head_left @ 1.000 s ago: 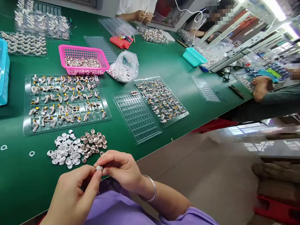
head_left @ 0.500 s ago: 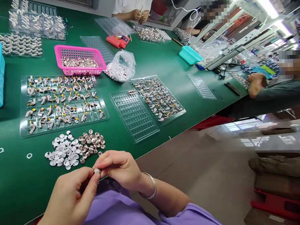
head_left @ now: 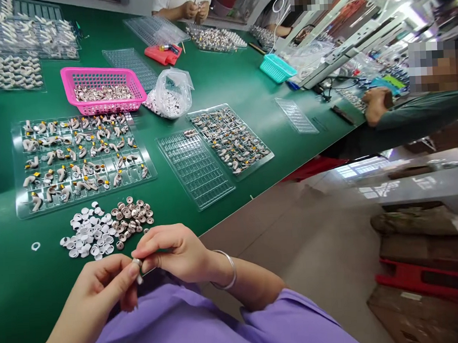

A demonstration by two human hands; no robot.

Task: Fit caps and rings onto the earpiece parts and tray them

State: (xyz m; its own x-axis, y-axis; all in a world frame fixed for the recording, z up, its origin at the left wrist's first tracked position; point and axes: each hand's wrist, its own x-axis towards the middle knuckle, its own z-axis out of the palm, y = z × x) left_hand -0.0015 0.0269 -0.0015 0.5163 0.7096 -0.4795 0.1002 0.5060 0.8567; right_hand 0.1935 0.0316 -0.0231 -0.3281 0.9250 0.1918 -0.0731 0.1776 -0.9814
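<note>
Close to the table's front edge, my left hand (head_left: 101, 286) and my right hand (head_left: 177, 254) meet with their fingertips pinched around one small pale earbud part (head_left: 139, 279). Fingers cover most of it; a short whitish end pokes out below. Just beyond the hands lies a heap of white round caps (head_left: 89, 233), some showing a dark opening. A pile of beige-metallic round caps (head_left: 132, 216) with centre holes touches its right side. Behind these, a clear tray (head_left: 147, 162) carries rows of curved pale earbud pieces with yellow tabs.
A pink basket (head_left: 103, 72) of small caps stands behind the tray, beside a clear plastic bag (head_left: 178, 95) of white parts. Right of it lie a clear slotted tray (head_left: 198, 173) and a filled tray (head_left: 231, 138). Co-workers sit along the green table (head_left: 217, 86).
The view has shifted, so the table's things appear further left. My left fingers have turned slightly, and a pale end of the earbud part now shows below the pinch.
</note>
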